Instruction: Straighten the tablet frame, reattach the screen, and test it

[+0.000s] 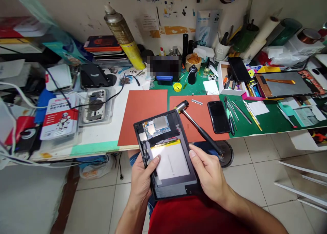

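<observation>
1. Opened tablet [167,155]: held in front of the counter [102,125], above the person's lap; inner side up, tilted. Pale battery [172,162] and circuit board [156,126] exposed.
2. Left hand [144,172]: grip closed on the tablet's left edge, thumb over the battery's side.
3. Right hand [208,167]: at the tablet's right edge, thumb along the rim; fingers partly hidden, firmness of grip cannot be told.
4. Hammer [196,122]: on the orange mat [176,125], head near the tablet's top corner, black handle reaching past the counter edge.
5. Phone [219,117]: dark screen up, right of the hammer, beside slim tools [233,113].
</observation>
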`<state>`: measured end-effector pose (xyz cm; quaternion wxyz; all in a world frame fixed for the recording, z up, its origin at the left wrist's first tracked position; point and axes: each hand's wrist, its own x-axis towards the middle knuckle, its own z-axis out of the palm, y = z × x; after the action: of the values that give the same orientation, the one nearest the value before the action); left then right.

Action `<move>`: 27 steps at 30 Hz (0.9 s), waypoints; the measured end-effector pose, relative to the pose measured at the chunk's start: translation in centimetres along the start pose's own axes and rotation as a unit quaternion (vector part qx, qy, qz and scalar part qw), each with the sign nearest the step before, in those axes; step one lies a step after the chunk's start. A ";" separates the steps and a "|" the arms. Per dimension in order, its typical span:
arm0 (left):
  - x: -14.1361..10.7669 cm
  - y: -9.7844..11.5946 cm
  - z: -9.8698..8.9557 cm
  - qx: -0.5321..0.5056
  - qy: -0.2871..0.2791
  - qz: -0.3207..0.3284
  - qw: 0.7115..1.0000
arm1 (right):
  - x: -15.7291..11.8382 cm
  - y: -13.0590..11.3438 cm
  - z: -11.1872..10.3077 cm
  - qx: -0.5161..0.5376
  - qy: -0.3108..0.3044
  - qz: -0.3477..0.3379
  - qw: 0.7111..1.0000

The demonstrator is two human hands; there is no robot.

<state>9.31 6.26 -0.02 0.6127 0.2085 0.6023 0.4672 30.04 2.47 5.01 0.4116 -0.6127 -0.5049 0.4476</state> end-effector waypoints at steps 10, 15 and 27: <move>-2.0 3.0 0.9 -0.136 -0.072 0.000 0.988 | 2.5 3.2 1.0 0.319 0.107 0.186 0.923; -3.0 2.6 -0.3 -0.125 -0.130 -0.027 0.983 | 3.0 2.2 1.1 0.320 0.131 0.189 0.919; -2.7 2.6 -1.3 -0.149 -0.176 -0.026 0.973 | 3.0 3.0 1.0 0.189 0.166 0.141 0.958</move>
<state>7.70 4.88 3.29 0.7452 0.1781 0.4143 0.4912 30.06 5.06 1.48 0.5306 -0.6543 -0.2444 0.4801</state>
